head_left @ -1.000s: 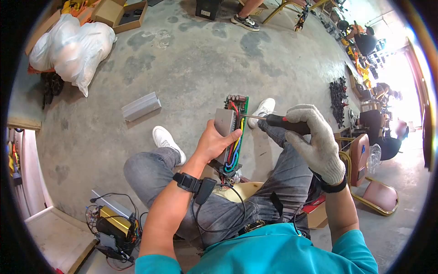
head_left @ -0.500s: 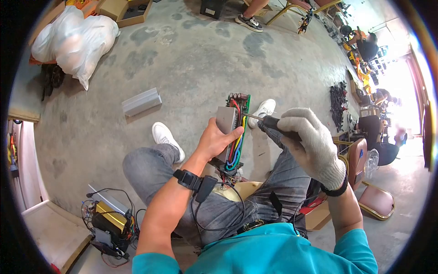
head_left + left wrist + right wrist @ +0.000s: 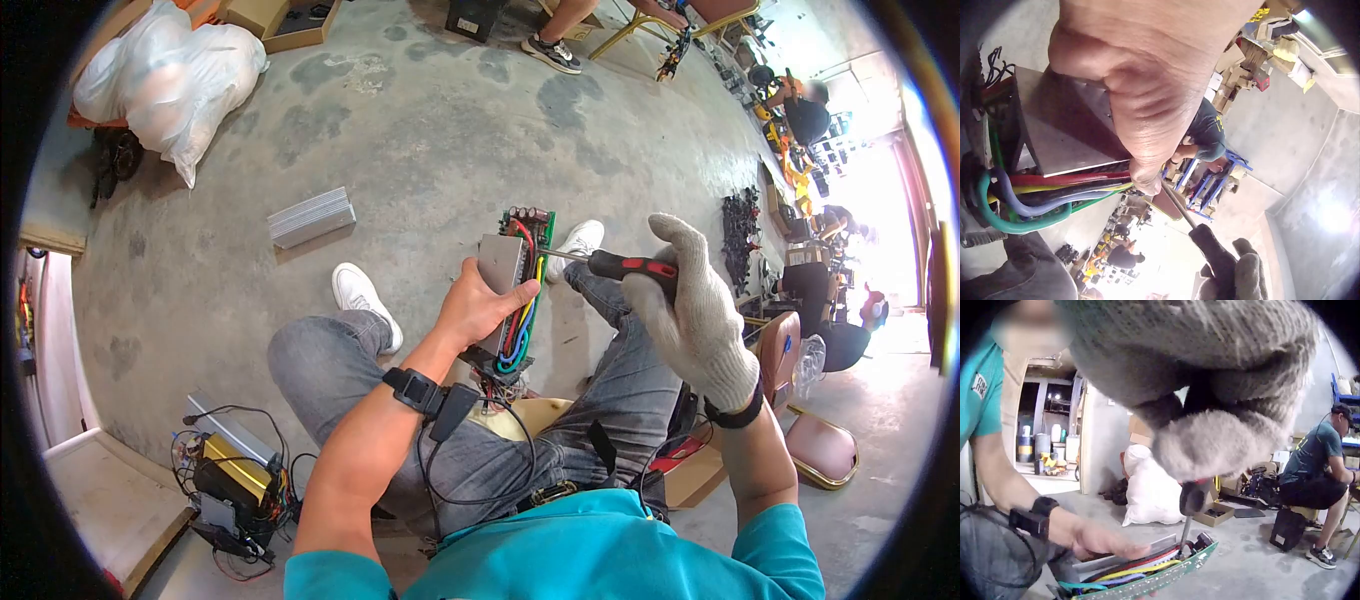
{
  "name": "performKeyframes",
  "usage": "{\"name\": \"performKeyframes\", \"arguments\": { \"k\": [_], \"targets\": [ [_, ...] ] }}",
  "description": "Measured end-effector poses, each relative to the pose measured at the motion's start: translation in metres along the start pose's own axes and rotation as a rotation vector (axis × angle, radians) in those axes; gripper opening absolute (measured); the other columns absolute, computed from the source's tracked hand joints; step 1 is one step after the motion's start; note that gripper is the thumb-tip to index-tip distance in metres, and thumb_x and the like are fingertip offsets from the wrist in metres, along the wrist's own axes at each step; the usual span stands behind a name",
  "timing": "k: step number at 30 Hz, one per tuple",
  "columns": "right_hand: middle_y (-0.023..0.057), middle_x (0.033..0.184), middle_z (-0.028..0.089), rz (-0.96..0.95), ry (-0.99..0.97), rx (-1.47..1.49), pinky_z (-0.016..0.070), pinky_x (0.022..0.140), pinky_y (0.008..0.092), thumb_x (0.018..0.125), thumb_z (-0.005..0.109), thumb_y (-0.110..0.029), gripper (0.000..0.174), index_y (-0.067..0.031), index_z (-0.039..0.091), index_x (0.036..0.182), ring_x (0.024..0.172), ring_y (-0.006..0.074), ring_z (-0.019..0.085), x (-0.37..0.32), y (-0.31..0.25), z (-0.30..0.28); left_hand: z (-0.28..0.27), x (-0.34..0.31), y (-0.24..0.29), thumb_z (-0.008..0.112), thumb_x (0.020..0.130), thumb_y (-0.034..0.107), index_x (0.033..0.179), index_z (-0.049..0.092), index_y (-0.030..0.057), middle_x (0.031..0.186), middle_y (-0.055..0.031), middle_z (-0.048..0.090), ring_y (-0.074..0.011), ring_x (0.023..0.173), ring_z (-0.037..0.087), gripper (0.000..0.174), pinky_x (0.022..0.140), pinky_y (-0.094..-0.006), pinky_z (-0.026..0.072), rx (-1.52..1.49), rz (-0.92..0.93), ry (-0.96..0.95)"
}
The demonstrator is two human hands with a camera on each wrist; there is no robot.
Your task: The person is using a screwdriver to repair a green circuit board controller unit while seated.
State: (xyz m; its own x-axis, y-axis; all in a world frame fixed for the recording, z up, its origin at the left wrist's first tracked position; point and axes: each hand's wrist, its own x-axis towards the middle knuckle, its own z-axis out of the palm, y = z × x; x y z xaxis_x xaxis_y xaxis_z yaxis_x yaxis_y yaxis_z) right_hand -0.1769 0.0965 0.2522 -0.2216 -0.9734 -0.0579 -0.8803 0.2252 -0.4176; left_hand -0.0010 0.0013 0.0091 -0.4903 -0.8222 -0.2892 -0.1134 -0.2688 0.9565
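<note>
A bare left hand [image 3: 482,308] grips a green circuit board [image 3: 546,232] with a grey metal plate [image 3: 500,262], its thumb over the red, yellow and blue wires [image 3: 524,325]. In the left wrist view the thumb [image 3: 1147,175] lies on the wires beside the plate [image 3: 1063,125]. The gloved right hand [image 3: 695,320] holds a black and red screwdriver [image 3: 625,265], one finger raised off the handle. The screwdriver's shaft reaches the board's upper part among the components; in the right wrist view the shaft [image 3: 1185,531] points down there. Whether its tip touches a screw, I cannot tell.
An aluminium housing [image 3: 312,218] lies on the floor [image 3: 420,130]. At lower left sits another wired unit with a gold case [image 3: 236,462]. A white bag [image 3: 175,85] is at upper left, chairs [image 3: 822,447] at right. Other people sit farther off.
The right hand's fingers closed around the screwdriver handle, then spread, one finger now lifting away. The left hand keeps its grip on the board; the view has shifted slightly.
</note>
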Motion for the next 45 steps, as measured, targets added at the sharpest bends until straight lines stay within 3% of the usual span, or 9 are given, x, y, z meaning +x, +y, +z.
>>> {"name": "performKeyframes", "arguments": {
  "k": [6,8,18,24,27,33,35,41,45],
  "targets": [
    [0.0192,0.121,0.062,-0.287,0.036,-0.039,0.0564,0.092,0.0397,0.096,0.07,-0.003,0.057,-0.0017,0.043,0.147,0.102,0.0275,0.07,0.001,0.015,0.004,-0.001,-0.001,0.001,0.088,0.076,0.069,0.128,0.048,-0.0158,0.119,-0.0278,0.07,-0.0326,0.111,0.072,0.106,0.095,-0.0385,0.0568,0.037,0.004,0.018],
    [0.0187,0.12,0.063,0.139,-0.077,-0.005,0.0563,0.094,0.0394,0.096,0.07,-0.001,0.058,-0.0018,0.043,0.147,0.107,0.0289,0.07,0.002,-0.002,-0.003,-0.002,-0.001,0.003,0.091,0.078,0.063,0.132,0.045,-0.0154,0.121,-0.0257,0.067,-0.0283,0.112,0.068,0.105,0.095,-0.0377,0.0565,0.013,-0.044,-0.014],
    [0.0189,0.119,0.064,0.13,-0.04,-0.031,0.0563,0.094,0.0399,0.095,0.071,-0.002,0.06,-0.0022,0.042,0.148,0.106,0.0304,0.071,0.001,0.006,0.0,0.0,0.002,-0.006,0.091,0.079,0.062,0.134,0.046,-0.0147,0.12,-0.0231,0.067,-0.0259,0.11,0.069,0.104,0.094,-0.0362,0.0568,0.0,0.008,0.022],
    [0.0184,0.12,0.062,-0.278,0.061,-0.023,0.0557,0.095,0.0393,0.097,0.072,-0.005,0.062,-0.0022,0.041,0.15,0.107,0.0296,0.07,0.002,0.019,0.006,-0.001,-0.002,0.002,0.09,0.08,0.063,0.134,0.046,-0.0143,0.121,-0.0231,0.067,-0.0271,0.111,0.068,0.103,0.095,-0.0367,0.0567,0.034,-0.012,0.018],
    [0.0196,0.124,0.059,0.13,-0.027,-0.004,0.0558,0.095,0.0387,0.096,0.07,-0.001,0.06,-0.0015,0.041,0.149,0.111,0.0301,0.068,0.005,0.003,0.001,-0.001,0.0,-0.001,0.089,0.081,0.062,0.135,0.046,-0.0141,0.122,-0.0234,0.067,-0.0273,0.112,0.068,0.103,0.095,-0.0368,0.0565,0.041,-0.01,0.004],
    [0.0202,0.12,0.062,-0.394,0.076,-0.081,0.0554,0.094,0.04,0.098,0.068,-0.001,0.057,-0.0015,0.041,0.149,0.107,0.033,0.069,0.007,0.022,0.006,0.0,0.001,-0.006,0.089,0.081,0.062,0.135,0.046,-0.0138,0.123,-0.0236,0.066,-0.0274,0.113,0.068,0.103,0.095,-0.0369,0.0564,0.01,-0.009,0.022],
    [0.0194,0.118,0.063,0.094,-0.021,-0.038,0.0549,0.095,0.0403,0.097,0.07,-0.002,0.059,-0.0015,0.041,0.148,0.107,0.0326,0.07,0.006,0.005,0.001,0.001,0.001,-0.006,0.089,0.081,0.061,0.134,0.046,-0.0138,0.122,-0.0231,0.067,-0.0268,0.112,0.068,0.101,0.095,-0.0366,0.0564,0.026,-0.006,0.034],
    [0.0188,0.117,0.065,-0.293,0.048,-0.057,0.056,0.092,0.0412,0.098,0.072,-0.007,0.061,-0.0016,0.04,0.15,0.104,0.0319,0.071,0.006,0.028,0.008,0.0,0.002,-0.004,0.089,0.082,0.06,0.132,0.047,-0.0136,0.119,-0.0222,0.067,-0.0265,0.11,0.069,0.099,0.094,-0.0365,0.0564,0.051,-0.011,0.037],
    [0.0194,0.121,0.064,0.071,-0.008,-0.009,0.0565,0.093,0.0418,0.097,0.072,-0.005,0.063,-0.0025,0.039,0.151,0.106,0.0318,0.071,0.005,0.013,0.006,-0.001,0.0,0.0,0.09,0.082,0.06,0.132,0.047,-0.0136,0.12,-0.022,0.067,-0.0264,0.11,0.069,0.099,0.094,-0.0365,0.0564,0.043,-0.012,0.031]
  ]
}}
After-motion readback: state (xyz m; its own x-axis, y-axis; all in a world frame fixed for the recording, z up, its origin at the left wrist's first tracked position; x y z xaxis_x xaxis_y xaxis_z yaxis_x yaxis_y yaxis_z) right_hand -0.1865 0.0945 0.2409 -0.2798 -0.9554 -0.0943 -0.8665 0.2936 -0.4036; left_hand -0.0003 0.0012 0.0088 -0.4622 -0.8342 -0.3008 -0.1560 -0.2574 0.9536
